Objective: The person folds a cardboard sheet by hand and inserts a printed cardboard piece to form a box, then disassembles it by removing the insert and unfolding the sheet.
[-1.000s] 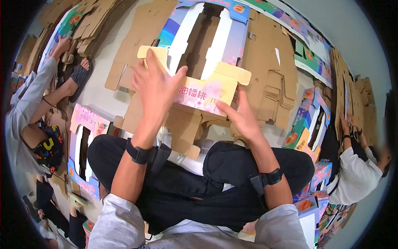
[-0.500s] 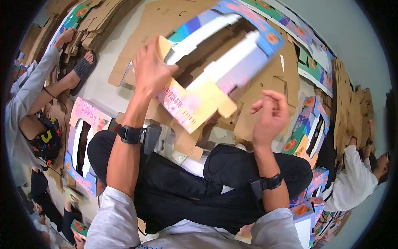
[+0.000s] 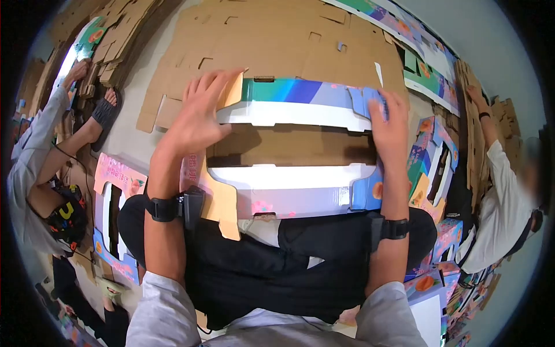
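A printed cardboard fruit box [image 3: 306, 194] lies across in front of me above my lap, its open side facing up. Its long walls are green, blue and lilac outside, with white folded edges and a brown interior. My left hand [image 3: 199, 115] grips the left end, fingers behind the yellow flap and thumb toward the opening. At the right end, my right hand [image 3: 390, 124] holds the blue corner panel. A yellow end flap [image 3: 222, 202] sticks out at the lower left, over my knee.
Flat brown cardboard sheets [image 3: 277, 40] lie beyond the box. Formed boxes stand at my left [image 3: 115, 214] and right [image 3: 430, 162]. Printed sheets [image 3: 430, 87] lie along the wall. One person sits at the left [image 3: 40, 156], another person at the right [image 3: 497, 202]. Cardboard stacks [image 3: 124, 46] rise at the far left.
The box has turned from a slant to level and come closer to my lap. My right hand, free before, now holds its right end. The person at the right has reached an arm forward.
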A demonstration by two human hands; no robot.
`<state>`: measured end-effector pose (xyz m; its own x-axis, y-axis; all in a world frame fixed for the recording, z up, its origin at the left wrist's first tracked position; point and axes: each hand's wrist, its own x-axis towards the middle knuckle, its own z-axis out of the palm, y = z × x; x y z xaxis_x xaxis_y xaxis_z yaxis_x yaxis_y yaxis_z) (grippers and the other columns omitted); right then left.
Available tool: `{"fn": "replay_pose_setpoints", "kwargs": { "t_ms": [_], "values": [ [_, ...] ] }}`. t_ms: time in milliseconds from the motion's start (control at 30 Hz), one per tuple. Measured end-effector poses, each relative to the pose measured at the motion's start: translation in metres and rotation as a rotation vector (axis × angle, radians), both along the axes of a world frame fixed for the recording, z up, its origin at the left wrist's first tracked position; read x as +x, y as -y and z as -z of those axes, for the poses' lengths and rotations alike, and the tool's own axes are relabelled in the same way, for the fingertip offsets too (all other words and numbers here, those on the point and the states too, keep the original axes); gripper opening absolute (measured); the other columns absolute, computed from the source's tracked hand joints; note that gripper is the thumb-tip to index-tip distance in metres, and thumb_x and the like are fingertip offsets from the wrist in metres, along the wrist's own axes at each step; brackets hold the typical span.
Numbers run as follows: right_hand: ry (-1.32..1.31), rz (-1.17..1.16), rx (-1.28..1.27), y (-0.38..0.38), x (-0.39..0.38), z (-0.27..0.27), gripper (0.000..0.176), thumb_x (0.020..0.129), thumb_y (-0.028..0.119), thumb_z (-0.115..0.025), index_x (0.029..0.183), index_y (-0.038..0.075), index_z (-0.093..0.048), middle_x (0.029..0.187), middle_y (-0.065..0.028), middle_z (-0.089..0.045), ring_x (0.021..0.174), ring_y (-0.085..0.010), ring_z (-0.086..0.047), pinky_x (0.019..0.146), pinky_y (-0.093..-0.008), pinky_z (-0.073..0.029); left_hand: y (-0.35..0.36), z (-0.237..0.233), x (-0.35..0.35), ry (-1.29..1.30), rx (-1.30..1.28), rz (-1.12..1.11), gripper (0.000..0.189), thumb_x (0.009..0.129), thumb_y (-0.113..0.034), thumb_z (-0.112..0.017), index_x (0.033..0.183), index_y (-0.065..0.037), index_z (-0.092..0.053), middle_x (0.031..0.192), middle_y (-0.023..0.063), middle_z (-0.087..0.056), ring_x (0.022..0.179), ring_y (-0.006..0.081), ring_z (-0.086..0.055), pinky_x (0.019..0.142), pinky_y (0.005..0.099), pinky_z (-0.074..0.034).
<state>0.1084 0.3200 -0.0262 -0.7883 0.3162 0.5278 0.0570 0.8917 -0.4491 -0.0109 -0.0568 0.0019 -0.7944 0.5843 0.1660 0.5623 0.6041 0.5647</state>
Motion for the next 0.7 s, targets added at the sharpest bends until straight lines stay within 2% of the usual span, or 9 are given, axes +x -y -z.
{"fn": "replay_pose_setpoints", "kwargs": {
  "t_ms": [100, 200, 300, 400, 533, 700],
  "values": [
    [0.106, 0.085, 0.047, 0.013, 0.0, 0.004, 0.044, 0.104, 0.034, -0.072, 0.139, 0.007, -0.068, 0.144, -0.0254, -0.059, 0.127, -0.0455, -0.061, 0.107, -0.0507, -0.051, 0.002, -0.008, 0.005, 0.091, 0.146, -0.018, 0.08, 0.081, -0.008, -0.083, 0.155, -0.018, -0.055, 0.144, 0.0168, -0.059, 0.14, 0.0405, -0.048, 0.125, 0.0491, -0.033],
    [0.191, 0.147, 0.128, 0.021, 0.001, 0.004, 0.047, 0.106, 0.04, -0.067, 0.143, 0.011, -0.066, 0.146, -0.0248, -0.057, 0.125, -0.0496, -0.061, 0.109, -0.0539, -0.049, -0.001, 0.008, -0.007, 0.015, 0.291, -0.02, 0.064, 0.09, -0.022, -0.085, 0.149, -0.017, -0.06, 0.132, 0.0167, -0.062, 0.13, 0.0394, -0.052, 0.116, 0.0478, -0.041],
    [0.212, 0.184, 0.159, 0.034, 0.001, 0.002, 0.049, 0.106, 0.043, -0.064, 0.145, 0.013, -0.065, 0.147, -0.0248, -0.056, 0.125, -0.0515, -0.059, 0.109, -0.0575, -0.047, -0.017, 0.012, 0.002, -0.164, 0.062, -0.043, 0.05, 0.098, -0.025, -0.081, 0.143, -0.013, -0.063, 0.12, 0.0134, -0.061, 0.122, 0.0342, -0.054, 0.108, 0.0438, -0.044],
    [0.184, 0.159, 0.149, 0.041, 0.003, 0.003, 0.049, 0.106, 0.044, -0.064, 0.144, 0.013, -0.065, 0.15, -0.0249, -0.054, 0.13, -0.0505, -0.056, 0.111, -0.0597, -0.045, -0.038, 0.008, 0.011, -0.281, 0.094, -0.016, 0.045, 0.102, -0.029, -0.077, 0.14, -0.012, -0.063, 0.11, 0.0135, -0.057, 0.113, 0.0335, -0.053, 0.1, 0.0455, -0.045],
    [0.241, 0.191, 0.114, 0.049, 0.002, 0.001, 0.051, 0.105, 0.045, -0.064, 0.145, 0.013, -0.065, 0.153, -0.0248, -0.051, 0.137, -0.0494, -0.051, 0.115, -0.0614, -0.04, -0.049, 0.013, 0.012, -0.285, -0.035, -0.033, 0.037, 0.103, -0.029, -0.074, 0.134, -0.012, -0.063, 0.112, 0.0151, -0.059, 0.115, 0.0355, -0.052, 0.101, 0.0477, -0.045],
    [0.266, 0.219, 0.142, 0.05, 0.003, 0.003, 0.054, 0.105, 0.046, -0.063, 0.147, 0.013, -0.064, 0.155, -0.025, -0.05, 0.139, -0.0497, -0.048, 0.118, -0.0623, -0.037, -0.052, 0.014, 0.011, -0.288, -0.068, -0.059, 0.033, 0.101, -0.026, -0.074, 0.128, -0.011, -0.062, 0.115, 0.0165, -0.06, 0.116, 0.0377, -0.054, 0.101, 0.0506, -0.046]
  ]
}}
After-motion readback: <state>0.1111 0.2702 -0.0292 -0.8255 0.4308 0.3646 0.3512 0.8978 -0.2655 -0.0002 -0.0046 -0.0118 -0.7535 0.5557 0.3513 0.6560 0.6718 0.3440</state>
